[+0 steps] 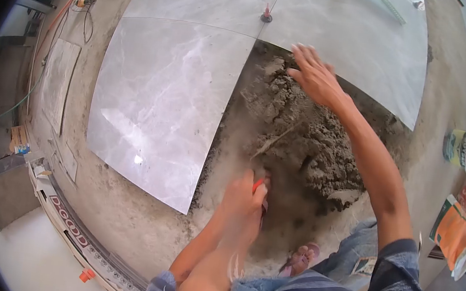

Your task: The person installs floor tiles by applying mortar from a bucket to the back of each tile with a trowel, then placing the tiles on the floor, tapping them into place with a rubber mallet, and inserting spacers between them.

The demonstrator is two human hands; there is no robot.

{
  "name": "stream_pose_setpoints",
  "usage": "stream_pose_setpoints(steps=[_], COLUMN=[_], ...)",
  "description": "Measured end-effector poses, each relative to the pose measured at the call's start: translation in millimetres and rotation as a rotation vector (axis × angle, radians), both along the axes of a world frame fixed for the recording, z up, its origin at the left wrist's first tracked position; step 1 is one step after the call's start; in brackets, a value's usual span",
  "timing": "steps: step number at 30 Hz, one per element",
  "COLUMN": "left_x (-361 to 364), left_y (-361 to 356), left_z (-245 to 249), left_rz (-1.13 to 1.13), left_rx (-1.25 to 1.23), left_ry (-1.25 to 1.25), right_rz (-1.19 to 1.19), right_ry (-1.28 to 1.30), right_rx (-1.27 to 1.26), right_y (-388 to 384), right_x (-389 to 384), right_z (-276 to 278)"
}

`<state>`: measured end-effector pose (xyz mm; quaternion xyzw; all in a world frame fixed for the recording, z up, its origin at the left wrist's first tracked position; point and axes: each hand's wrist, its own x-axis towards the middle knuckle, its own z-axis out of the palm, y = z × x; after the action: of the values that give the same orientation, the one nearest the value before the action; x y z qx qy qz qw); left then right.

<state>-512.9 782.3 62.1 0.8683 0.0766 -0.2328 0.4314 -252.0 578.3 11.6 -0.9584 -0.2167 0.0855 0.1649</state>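
"Where are the hands?"

"Apart. The left hand [245, 196] is closed around a red-handled tool [258, 185], low on the near side of the open patch of floor [277, 232]. The right hand [317, 81] is empty, fingers extended, at the far edge of that patch, by the near edge of the far-right tile [366, 51]. I can't tell whether it touches anything."

"And the tool's working end?"

"Too blurred to make out. The handle is the place to hold it; I'd expect it to be stiff and light, but dragging once it meets the mortar [326, 148]."

"Where's the mortar?"

"Heaped on the floor, to the right of the near-left tile [160, 101] and in front of the far-right one. It looks damp and crumbly: soft on top, heavy in bulk, likely to break apart if pinched. Better to scoop it from underneath or push it with a flat palm."

"What about the tiles?"

"Glossy and broad, so I'd judge them heavy, stiff and slippery with dust, brittle at the corners. Support them underneath on opposite edges, never by one corner. And mind the red clip [267, 16] by the joint at the far corner of the patch."
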Motion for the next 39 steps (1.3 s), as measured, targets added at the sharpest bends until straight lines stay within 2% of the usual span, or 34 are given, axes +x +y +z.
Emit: stream_pose_setpoints(steps=[1, 3, 7, 10, 13, 21, 24, 27, 30, 33, 35, 38, 39], left_x=[-7, -21, -27, -38, -41, -4, 1, 2, -5, 30, 63, 93, 102], left_y=[6, 20, 33, 41, 39, 27, 23, 20, 32, 30, 29, 18, 12], left_z=[1, 9, 30, 24, 21, 32, 34, 36, 7, 9, 2, -16, -13], left_rz=[-0.006, -0.072, -0.051, -0.100, -0.011, -0.065, -0.028, -0.034, 0.040, 0.135, 0.106, 0.050, 0.007], left_rx=[0.004, 0.041, 0.004, 0.056, 0.062, -0.061, -0.070, 0.026, 0.118, 0.152, 0.084, 0.052, 0.073], left_ry=[0.005, 0.039, 0.116, 0.063, 0.133, -0.193, -0.134, -0.031, 0.029, 0.049, -0.020, -0.198, -0.137], right_rz=[0.083, 0.173, 0.161, 0.151, 0.142, 0.178, 0.172, 0.188, 0.182, 0.028, -0.133, -0.292, -0.348], right_ry=[-0.041, 0.004, -0.067, -0.128, -0.188, -0.186, -0.160, -0.071, 0.001, -0.037, 0.167, 0.233, 0.251], right_rx=[-0.046, -0.113, -0.072, -0.113, -0.114, -0.151, -0.143, -0.112, -0.092, 0.206, 0.297, 0.294, 0.335], right_y=[17, 54, 95, 104, 93, 71, 71, 67, 48, -7, -38, -74, -83], right_x=[22, 53, 77, 80, 78, 82, 82, 85, 82, 70, 33, -30, -50], right_z=[-23, -26, -45, -59, -63, -53, -49, -40, -27, -62, -23, 40, 59])
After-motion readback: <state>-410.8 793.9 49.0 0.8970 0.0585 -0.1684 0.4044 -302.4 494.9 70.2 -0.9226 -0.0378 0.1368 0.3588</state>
